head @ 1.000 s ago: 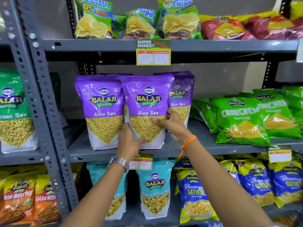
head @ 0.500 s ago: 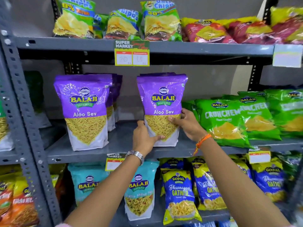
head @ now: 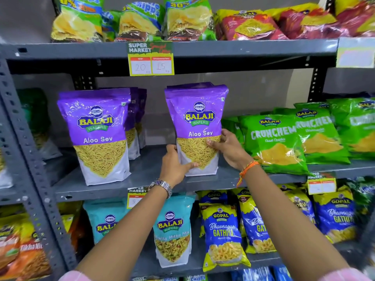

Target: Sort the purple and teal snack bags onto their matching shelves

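A purple Aloo Sev bag (head: 197,118) stands upright on the middle grey shelf (head: 146,175), with another purple bag edge right behind it. My left hand (head: 175,165) grips its lower left corner and my right hand (head: 227,148) holds its right side. Further left on the same shelf stands a second purple bag (head: 97,134) with more purple bags (head: 136,118) behind it. On the shelf below stand two teal bags (head: 172,232) (head: 105,222), partly hidden by my left forearm.
Green Crunchem bags (head: 278,142) lie right of the held bag. Blue and yellow Gathiya bags (head: 223,234) fill the lower shelf's right. Chip bags (head: 186,19) sit on the top shelf. A grey upright post (head: 26,159) stands at left. Price tag (head: 151,59) hangs above.
The purple bag between my hands has moved right along the middle shelf, away from the other purple bags, and now stands next to the green bags. The camera panned right.
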### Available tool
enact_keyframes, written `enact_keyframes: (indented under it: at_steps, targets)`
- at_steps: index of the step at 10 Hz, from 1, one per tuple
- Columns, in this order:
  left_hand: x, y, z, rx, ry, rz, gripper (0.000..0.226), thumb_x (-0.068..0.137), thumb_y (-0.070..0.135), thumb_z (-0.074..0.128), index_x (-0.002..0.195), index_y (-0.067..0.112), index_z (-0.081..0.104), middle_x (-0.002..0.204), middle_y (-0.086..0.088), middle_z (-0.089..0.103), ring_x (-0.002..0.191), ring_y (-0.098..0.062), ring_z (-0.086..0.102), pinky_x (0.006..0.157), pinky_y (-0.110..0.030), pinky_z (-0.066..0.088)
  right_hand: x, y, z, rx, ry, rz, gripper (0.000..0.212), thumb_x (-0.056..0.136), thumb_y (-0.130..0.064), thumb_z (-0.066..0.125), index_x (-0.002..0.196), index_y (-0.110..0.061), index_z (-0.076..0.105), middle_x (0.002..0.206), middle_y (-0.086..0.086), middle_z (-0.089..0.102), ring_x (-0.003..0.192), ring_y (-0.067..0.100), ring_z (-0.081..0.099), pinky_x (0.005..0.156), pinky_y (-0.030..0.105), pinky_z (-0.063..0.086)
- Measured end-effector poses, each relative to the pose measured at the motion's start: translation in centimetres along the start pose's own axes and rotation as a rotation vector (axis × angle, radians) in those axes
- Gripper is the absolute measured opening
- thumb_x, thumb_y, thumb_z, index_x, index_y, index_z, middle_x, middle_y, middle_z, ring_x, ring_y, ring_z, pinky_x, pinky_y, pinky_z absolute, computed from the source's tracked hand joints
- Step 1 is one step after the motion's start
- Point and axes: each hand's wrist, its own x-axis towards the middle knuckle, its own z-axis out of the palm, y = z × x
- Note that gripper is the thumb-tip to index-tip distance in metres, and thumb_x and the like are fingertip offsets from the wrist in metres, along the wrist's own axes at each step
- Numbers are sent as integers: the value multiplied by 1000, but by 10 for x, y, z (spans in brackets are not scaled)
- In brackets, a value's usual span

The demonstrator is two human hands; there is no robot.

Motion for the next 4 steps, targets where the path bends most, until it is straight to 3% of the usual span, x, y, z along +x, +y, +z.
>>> enact_keyframes:
  at_steps: [2,3,4]
  targets:
    - [-1,-1,0,5,0,5,78,72,28,91,126,3,41,131,-14,62,119,-30,62,88,-34,52,2,1,2,6,28,23,39,86,12,66,117,-5,52,97,4,69,80,4,73,69,17,60]
    - [-3,-2,0,3,-13,17,77,73,28,90,126,2,41,131,-15,61,119,-31,61,87,-34,51,2,4,0,8,51,54,48,85,10,69,127,-1,48,100,5,69,90,14,69,70,19,61]
    - [-4,-6,-1,-36,-4,11,84,69,32,93,128,6,40,133,-12,62,119,-29,64,94,-39,55,3,2,-3,-24,165,4,78,75,0,82,140,0,38,113,12,66,102,21,66,78,25,60]
